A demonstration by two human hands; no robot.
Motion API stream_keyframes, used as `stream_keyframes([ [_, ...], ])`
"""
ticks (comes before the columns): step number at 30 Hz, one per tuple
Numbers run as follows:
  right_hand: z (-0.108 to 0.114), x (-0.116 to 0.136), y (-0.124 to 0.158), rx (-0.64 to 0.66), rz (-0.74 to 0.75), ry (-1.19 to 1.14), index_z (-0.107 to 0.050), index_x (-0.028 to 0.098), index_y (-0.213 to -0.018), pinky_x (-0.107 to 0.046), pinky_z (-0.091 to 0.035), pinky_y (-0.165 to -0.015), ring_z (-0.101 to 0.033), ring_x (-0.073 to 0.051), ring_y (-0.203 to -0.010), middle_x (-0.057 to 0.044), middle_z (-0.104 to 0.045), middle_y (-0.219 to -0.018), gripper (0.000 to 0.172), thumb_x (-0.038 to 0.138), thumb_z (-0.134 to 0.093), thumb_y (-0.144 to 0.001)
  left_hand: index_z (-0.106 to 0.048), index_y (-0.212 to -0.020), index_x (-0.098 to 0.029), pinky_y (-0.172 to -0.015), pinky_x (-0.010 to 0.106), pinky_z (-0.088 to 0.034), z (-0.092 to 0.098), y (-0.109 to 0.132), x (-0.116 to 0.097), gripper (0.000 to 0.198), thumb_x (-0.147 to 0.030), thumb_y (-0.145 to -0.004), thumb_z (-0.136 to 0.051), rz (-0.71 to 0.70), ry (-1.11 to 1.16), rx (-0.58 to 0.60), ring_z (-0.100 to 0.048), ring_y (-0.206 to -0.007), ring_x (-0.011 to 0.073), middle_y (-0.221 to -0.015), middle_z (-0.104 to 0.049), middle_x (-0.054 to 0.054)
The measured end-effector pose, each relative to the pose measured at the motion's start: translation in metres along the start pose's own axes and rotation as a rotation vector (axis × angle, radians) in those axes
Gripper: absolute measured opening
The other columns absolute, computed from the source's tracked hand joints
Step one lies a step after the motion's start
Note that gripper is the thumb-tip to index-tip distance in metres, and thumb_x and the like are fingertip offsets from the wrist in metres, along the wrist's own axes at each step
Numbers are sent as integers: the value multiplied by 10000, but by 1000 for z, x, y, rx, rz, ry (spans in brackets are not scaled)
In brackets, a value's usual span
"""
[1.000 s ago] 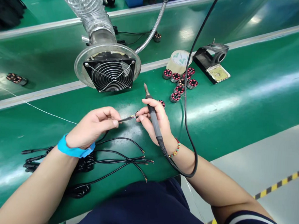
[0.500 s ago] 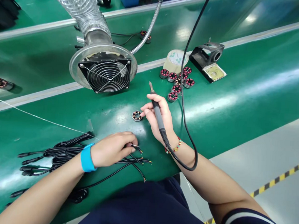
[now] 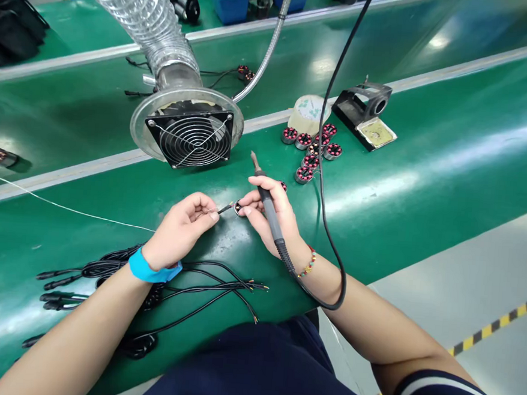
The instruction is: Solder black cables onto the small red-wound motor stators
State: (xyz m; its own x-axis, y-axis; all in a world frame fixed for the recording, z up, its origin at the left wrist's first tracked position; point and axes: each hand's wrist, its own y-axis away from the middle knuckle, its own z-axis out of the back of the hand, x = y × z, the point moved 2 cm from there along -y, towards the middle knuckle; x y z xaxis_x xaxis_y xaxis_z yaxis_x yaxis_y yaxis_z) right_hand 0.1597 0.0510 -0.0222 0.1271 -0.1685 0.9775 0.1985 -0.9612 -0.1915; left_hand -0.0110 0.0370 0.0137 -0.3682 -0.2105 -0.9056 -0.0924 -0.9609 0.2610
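My left hand point(image 3: 184, 227), with a blue wristband, pinches the stripped end of a black wire point(image 3: 224, 208) and holds it against a small round coil part point(image 3: 238, 208) on the green belt. My right hand point(image 3: 272, 213) grips a soldering iron point(image 3: 265, 202) with its tip pointing up and away, while its fingertips steady the coil part. More black wires point(image 3: 203, 283) lie fanned on the belt under my left wrist.
A fume fan on a ribbed hose point(image 3: 191, 135) stands just behind my hands. Several red-wound coil parts point(image 3: 312, 150), a tape roll point(image 3: 309, 111) and a soldering iron stand point(image 3: 365, 115) lie at the back right. The iron's cable point(image 3: 329, 226) loops beside my right arm. The belt's front edge runs under my forearms.
My left hand picked a wire from the bundle near me and brought its end up to the coil part. My right hand stayed at the part with the iron.
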Motion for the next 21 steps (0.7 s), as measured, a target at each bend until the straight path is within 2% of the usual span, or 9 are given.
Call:
stream_keyframes([
  [4, -6, 1, 3, 23, 40, 1, -457, 260, -1166, -308, -555, -791, -634, -117, -818, 16, -612, -890, 399, 161, -583, -800, -540, -752, -183, -604, 243, -401, -5, 0, 1, 184, -330, -701, -637, 35, 45, 47, -457, -637, 120, -664, -507, -32],
  [10, -7, 5, 4, 14, 36, 16, -470, 249, -1141, -328, -549, -794, -636, -128, -812, 11, -629, -868, 360, 178, -572, -803, -521, -727, -186, -595, 239, -392, -8, 0, 2, 173, -314, -705, -636, 39, 37, 43, -449, -631, 118, -660, -503, -33],
  [15, -7, 3, 2, 22, -34, -46, -468, 250, -1122, -331, -543, -796, -642, -132, -795, 15, -639, -842, 338, 202, -579, -807, -551, -799, -184, -553, 234, -354, -8, 0, 1, 178, -360, -805, -573, -22, 82, 22, -401, -565, 104, -628, -468, -45],
  [18, -9, 1, 2, 43, -55, -116, -456, 259, -1135, -303, -548, -745, -639, -124, -764, 27, -619, -829, 381, 212, -610, -789, -542, -754, -184, -533, 238, -324, -9, 1, -1, 199, -357, -850, -525, -83, 34, -13, -358, -536, 99, -605, -442, -47],
  [21, -10, -1, 3, 47, -79, -134, -436, 274, -1144, -306, -555, -741, -645, -129, -766, 28, -598, -842, 416, 234, -631, -779, -524, -713, -186, -544, 236, -334, -11, 2, -2, 191, -325, -845, -528, -111, -34, -37, -377, -548, 100, -616, -465, -41],
])
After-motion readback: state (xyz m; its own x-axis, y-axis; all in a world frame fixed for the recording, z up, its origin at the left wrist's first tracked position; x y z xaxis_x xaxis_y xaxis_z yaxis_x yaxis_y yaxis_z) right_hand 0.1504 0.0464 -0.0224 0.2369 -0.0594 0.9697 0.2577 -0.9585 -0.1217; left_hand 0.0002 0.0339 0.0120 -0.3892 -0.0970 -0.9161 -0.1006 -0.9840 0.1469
